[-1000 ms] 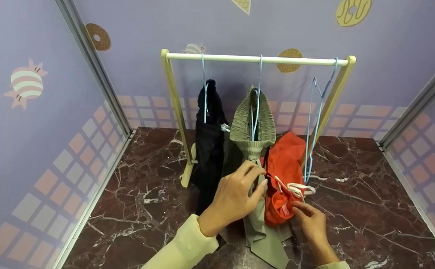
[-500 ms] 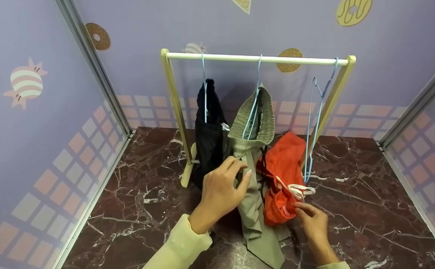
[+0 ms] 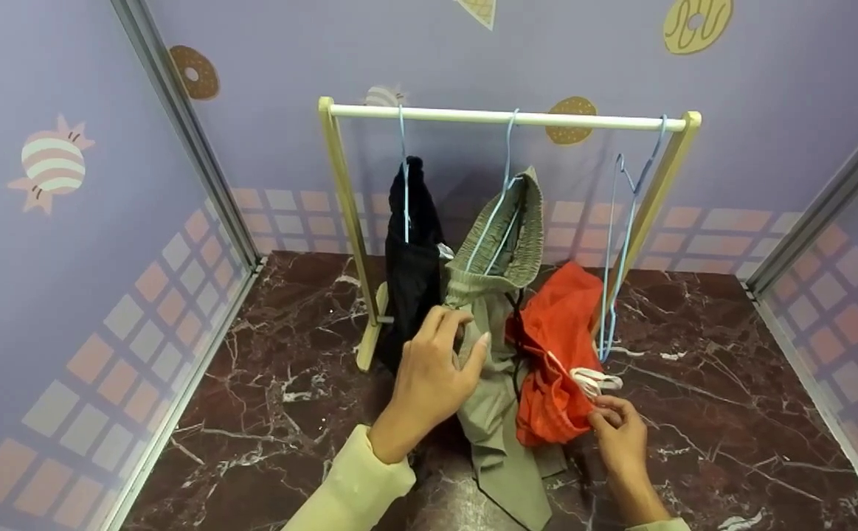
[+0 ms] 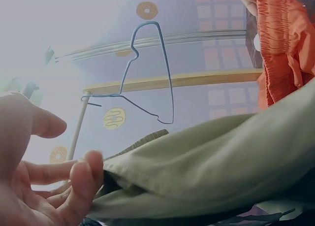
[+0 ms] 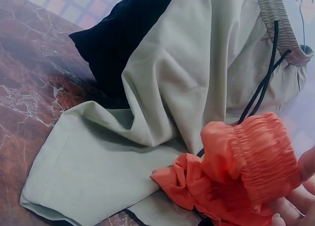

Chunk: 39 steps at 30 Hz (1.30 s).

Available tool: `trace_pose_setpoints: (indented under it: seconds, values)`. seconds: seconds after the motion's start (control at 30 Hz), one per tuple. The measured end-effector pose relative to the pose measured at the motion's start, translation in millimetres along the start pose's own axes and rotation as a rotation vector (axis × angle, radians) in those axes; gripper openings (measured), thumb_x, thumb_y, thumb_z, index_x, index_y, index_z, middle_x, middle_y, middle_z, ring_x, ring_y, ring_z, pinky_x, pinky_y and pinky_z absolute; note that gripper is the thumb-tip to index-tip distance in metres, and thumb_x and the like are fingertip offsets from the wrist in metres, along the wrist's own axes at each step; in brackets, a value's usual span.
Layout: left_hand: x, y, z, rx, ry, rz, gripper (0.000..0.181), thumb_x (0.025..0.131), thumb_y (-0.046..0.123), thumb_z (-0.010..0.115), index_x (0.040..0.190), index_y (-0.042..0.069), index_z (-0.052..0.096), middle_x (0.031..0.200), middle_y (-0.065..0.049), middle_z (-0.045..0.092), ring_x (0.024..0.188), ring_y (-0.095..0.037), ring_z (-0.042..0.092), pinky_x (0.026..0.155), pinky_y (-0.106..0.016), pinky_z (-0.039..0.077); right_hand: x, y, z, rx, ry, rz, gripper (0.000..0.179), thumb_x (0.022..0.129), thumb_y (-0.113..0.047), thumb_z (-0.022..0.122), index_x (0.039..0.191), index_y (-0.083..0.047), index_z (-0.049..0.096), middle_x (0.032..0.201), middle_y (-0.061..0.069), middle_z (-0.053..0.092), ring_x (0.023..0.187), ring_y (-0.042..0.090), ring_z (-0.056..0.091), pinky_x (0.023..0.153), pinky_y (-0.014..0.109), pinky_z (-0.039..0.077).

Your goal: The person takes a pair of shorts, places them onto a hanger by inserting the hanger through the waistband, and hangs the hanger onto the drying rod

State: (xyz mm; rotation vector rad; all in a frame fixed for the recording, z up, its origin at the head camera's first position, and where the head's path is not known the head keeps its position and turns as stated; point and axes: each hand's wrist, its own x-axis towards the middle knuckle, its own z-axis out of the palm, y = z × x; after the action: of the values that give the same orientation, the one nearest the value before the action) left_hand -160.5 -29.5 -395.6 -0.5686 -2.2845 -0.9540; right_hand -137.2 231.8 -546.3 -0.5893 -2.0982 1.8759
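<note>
Grey-green shorts (image 3: pixel 499 413) with an elastic waistband and a black drawstring hang from a blue hanger (image 3: pixel 508 158) on the rack's middle. My left hand (image 3: pixel 429 372) is at their left side, fingertips against the cloth and thumb apart, as the left wrist view shows. Orange-red shorts (image 3: pixel 565 317) with a white drawstring (image 3: pixel 592 381) lie bunched on the table to their right. With thumb and fingers my right hand (image 3: pixel 620 435) pinches the orange shorts' gathered waistband (image 5: pixel 266 159). Part of the right hand is outside the right wrist view.
The small rack (image 3: pixel 465 114) has a pale rod and wooden legs. Black pants-like clothing (image 3: pixel 412 284) hangs at its left, and a bare blue hanger (image 3: pixel 634 199) at its right. Beneath is a dark red marbled table (image 3: pixel 274 420), with purple patterned walls (image 3: pixel 251 66) around.
My left hand has moved left, and the grey-green shorts have swung left and turned on their hanger, away from the orange shorts. My right hand has shifted slightly right, still pinching the waistband.
</note>
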Motion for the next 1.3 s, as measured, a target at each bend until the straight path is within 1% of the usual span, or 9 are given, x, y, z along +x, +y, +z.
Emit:
trace_pose_setpoints:
  seconds: [0.07,0.2,0.37,0.5,0.63,0.8,0.9,1.13,1.3]
  values:
    - [-1.4,0.0,0.7,-0.046,-0.016,-0.014,0.023,0.092,0.027,0.064,0.105,0.008,0.065,0.092,-0.005,0.057,0.053,-0.003,0.044,0.050,-0.017,0.040,-0.2,2,0,0.009,-0.023,0.006,0.028,0.084,0.010,0.059,0.112,0.009,0.054,0.076,-0.009,0.066,0.070,-0.003,0.057,0.063,0.015,0.045]
    - [-4.2,1.4,2.0,-0.191,-0.075,-0.027,0.026,0.093,0.025,0.063,0.110,0.005,0.064,0.089,-0.008,0.058,0.063,-0.007,0.057,0.057,-0.015,0.047,-1.5,6,1,-0.037,-0.086,0.007,0.033,0.084,0.009,0.059,0.117,0.011,0.053,0.086,0.000,0.066,0.074,-0.002,0.057,0.066,0.017,0.048]
    - [-7.3,2.4,4.7,-0.330,-0.167,-0.045,0.033,0.095,0.024,0.060,0.123,0.006,0.060,0.107,-0.009,0.065,0.089,-0.015,0.069,0.076,-0.019,0.055,-2.7,8,2,-0.131,-0.135,0.013,0.035,0.083,0.007,0.059,0.118,0.010,0.056,0.099,0.014,0.066,0.075,0.001,0.055,0.064,0.020,0.049]
    - [-11.4,0.5,7.7,-0.279,-0.226,-0.032,0.038,0.095,0.026,0.060,0.129,0.009,0.057,0.120,-0.007,0.064,0.106,-0.020,0.066,0.088,-0.029,0.054,-2.9,7,2,-0.162,-0.137,0.015,0.035,0.083,0.006,0.059,0.118,0.010,0.058,0.107,0.020,0.066,0.076,0.000,0.055,0.066,0.018,0.048]
    - [-14.5,-1.0,11.7,-0.215,-0.263,-0.021,0.042,0.096,0.031,0.059,0.133,0.012,0.055,0.127,-0.005,0.062,0.112,-0.021,0.063,0.092,-0.036,0.051,-3.1,3,0,-0.178,-0.137,0.044,0.035,0.086,0.002,0.056,0.120,0.009,0.060,0.108,0.018,0.067,0.076,0.000,0.056,0.068,0.018,0.048]
    - [-17.1,-0.7,17.7,-0.213,-0.304,-0.035,0.042,0.096,0.033,0.057,0.134,0.013,0.053,0.130,-0.003,0.060,0.114,-0.018,0.061,0.094,-0.035,0.050,-3.4,-3,0,-0.164,-0.130,0.059,0.030,0.087,0.000,0.054,0.115,0.008,0.064,0.095,0.009,0.067,0.070,0.004,0.057,0.064,0.022,0.049]
    - [-18.8,-0.6,21.9,-0.211,-0.323,-0.043,0.041,0.096,0.034,0.058,0.133,0.015,0.053,0.128,-0.001,0.061,0.112,-0.015,0.061,0.092,-0.033,0.050,-4.9,-6,0,-0.205,-0.093,-0.005,0.026,0.088,0.001,0.054,0.109,0.008,0.066,0.090,0.010,0.068,0.066,0.003,0.055,0.061,0.021,0.048]
    - [-21.9,-1.5,31.7,-0.240,-0.383,-0.079,0.040,0.097,0.036,0.056,0.132,0.019,0.053,0.127,0.003,0.059,0.112,-0.012,0.059,0.093,-0.032,0.050,-15.4,-20,3,-0.462,0.138,-0.320,0.020,0.083,0.000,0.062,0.099,-0.005,0.073,0.075,0.010,0.064,0.066,0.009,0.049,0.062,0.026,0.037]
    - [-23.6,-1.9,37.7,-0.292,-0.425,-0.107,0.040,0.097,0.037,0.055,0.133,0.019,0.052,0.129,0.002,0.057,0.113,-0.013,0.060,0.094,-0.031,0.050,-22.8,-32,5,-0.455,0.216,-0.510,0.022,0.084,0.004,0.062,0.101,-0.005,0.072,0.085,0.010,0.068,0.077,0.016,0.050,0.067,0.029,0.034]
